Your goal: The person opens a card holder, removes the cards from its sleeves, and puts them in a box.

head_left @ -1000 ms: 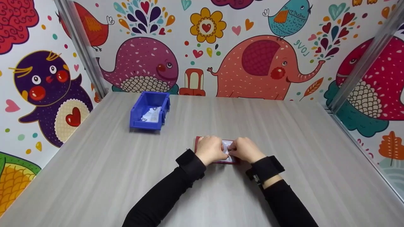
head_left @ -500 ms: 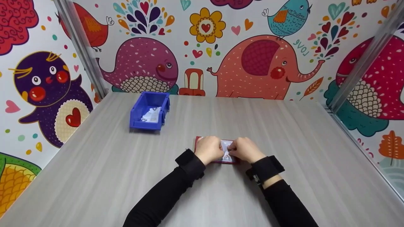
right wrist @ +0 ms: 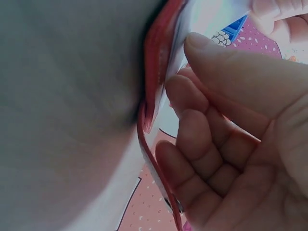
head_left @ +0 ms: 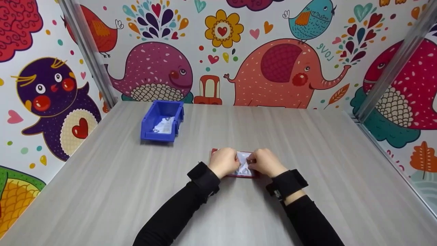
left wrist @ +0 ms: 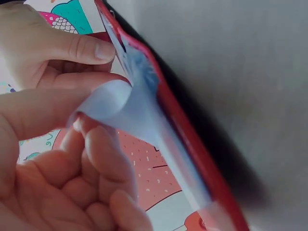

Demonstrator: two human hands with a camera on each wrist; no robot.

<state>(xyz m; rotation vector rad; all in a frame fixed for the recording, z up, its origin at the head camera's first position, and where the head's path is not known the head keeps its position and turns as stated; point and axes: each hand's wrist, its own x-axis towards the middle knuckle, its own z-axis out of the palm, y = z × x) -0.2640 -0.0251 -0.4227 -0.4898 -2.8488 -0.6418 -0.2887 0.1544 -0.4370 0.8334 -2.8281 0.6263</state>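
A flat red wallet-like case (right wrist: 156,62) lies on the table at centre, partly covered by both hands in the head view. Its face bears a pale, glossy layer (head_left: 243,159). Between thumb and forefinger my left hand (head_left: 223,160) pinches a thin pale film (left wrist: 139,118), which curls up off the case in the left wrist view. On the case's right part, my right hand (head_left: 268,162) holds the edge of the pale layer with thumb and curled fingers. A red-edged flap (right wrist: 159,171) hangs beside those fingers in the right wrist view. What kind of case it is stays unclear.
A blue plastic bin (head_left: 158,136) with white printed papers (head_left: 164,125) inside stands at the back left of the wood-grain table (head_left: 112,191). Cartoon-printed panels (head_left: 280,73) and metal posts (head_left: 90,51) enclose the back and sides.
My left hand has shifted slightly to the left, drawing the film along. More of the pale layer shows between the hands. The right hand stays nearly in place.
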